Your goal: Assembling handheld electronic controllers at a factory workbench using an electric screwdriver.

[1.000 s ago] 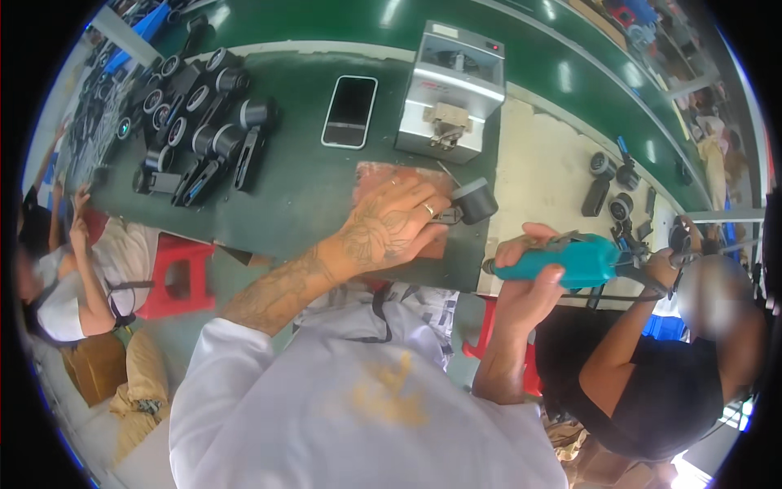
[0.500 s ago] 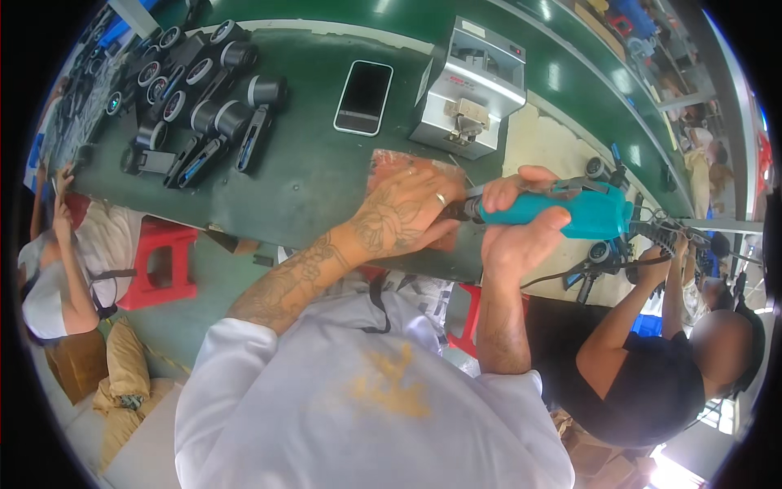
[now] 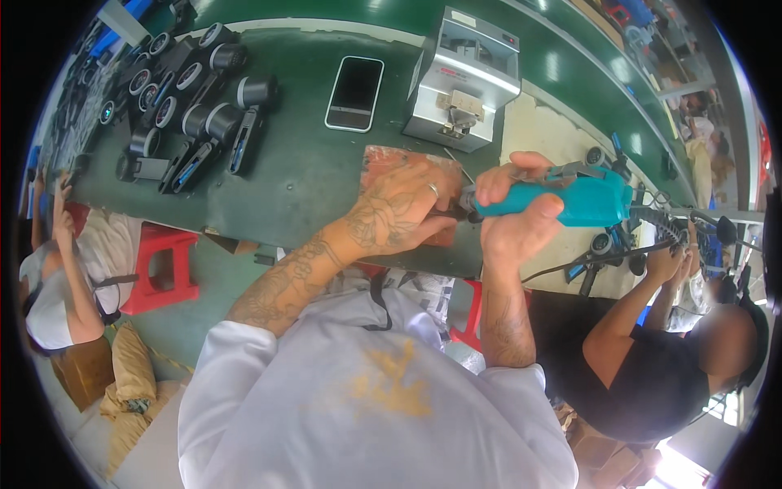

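My right hand (image 3: 515, 235) is wrapped round a teal electric screwdriver (image 3: 588, 200), held nearly level with its dark tip pointing left. That tip meets a small dark part (image 3: 445, 215) under the fingers of my left hand (image 3: 399, 205), which wears a ring. My left fingers are bent and pressed round the part, hiding most of it. Beneath them lies a worn reddish pad (image 3: 380, 161) on the green table (image 3: 301, 171). Just beyond the pad stands a silver screw feeder (image 3: 462, 85).
A phone (image 3: 354, 94) lies left of the feeder. Several black handheld devices with round ends (image 3: 195, 122) cover the table's left. More parts (image 3: 601, 243) lie on the right, beside a cable (image 3: 570, 265). Co-workers sit at left (image 3: 61, 285) and right (image 3: 643, 375), near red stools (image 3: 163, 269).
The screwdriver's tip end has shifted slightly, and my left fingers have drawn back a little, showing more of the dark part. The whole view has tilted slightly.
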A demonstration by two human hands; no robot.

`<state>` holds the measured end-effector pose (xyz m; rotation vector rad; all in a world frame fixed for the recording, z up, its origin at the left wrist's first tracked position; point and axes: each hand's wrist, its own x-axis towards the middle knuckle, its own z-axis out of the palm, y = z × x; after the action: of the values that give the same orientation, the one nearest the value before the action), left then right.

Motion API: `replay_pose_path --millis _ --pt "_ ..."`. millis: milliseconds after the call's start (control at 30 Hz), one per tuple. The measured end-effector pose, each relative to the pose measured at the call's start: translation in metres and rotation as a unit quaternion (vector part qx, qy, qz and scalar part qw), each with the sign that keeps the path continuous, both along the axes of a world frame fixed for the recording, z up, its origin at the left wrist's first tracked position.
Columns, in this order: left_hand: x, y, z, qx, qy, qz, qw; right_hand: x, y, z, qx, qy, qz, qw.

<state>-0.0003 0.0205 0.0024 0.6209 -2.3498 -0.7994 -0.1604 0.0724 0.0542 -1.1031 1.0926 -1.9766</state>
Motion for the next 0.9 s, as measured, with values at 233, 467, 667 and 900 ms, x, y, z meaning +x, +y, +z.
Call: replay_pose_path --millis 233,467,667,900 --pt "-0.007 0.002 -0.002 -0.031 0.043 0.04 0.998 0.0 0.002 -0.001 -0.003 -0.001 0.01 1.0" --pt "-0.007 0.003 0.003 -0.004 0.007 0.03 1.0 0.001 0.002 0.006 0.004 0.01 0.0 1.0" --pt "-0.008 -0.01 0.02 0.009 -0.045 0.045 0.998 -0.013 -0.018 0.024 -0.028 0.029 -0.024 0.999" --pt "-0.004 -0.019 0.001 -0.087 -0.006 0.03 0.996 -0.017 -0.075 0.025 -0.029 0.09 -0.057 0.994"
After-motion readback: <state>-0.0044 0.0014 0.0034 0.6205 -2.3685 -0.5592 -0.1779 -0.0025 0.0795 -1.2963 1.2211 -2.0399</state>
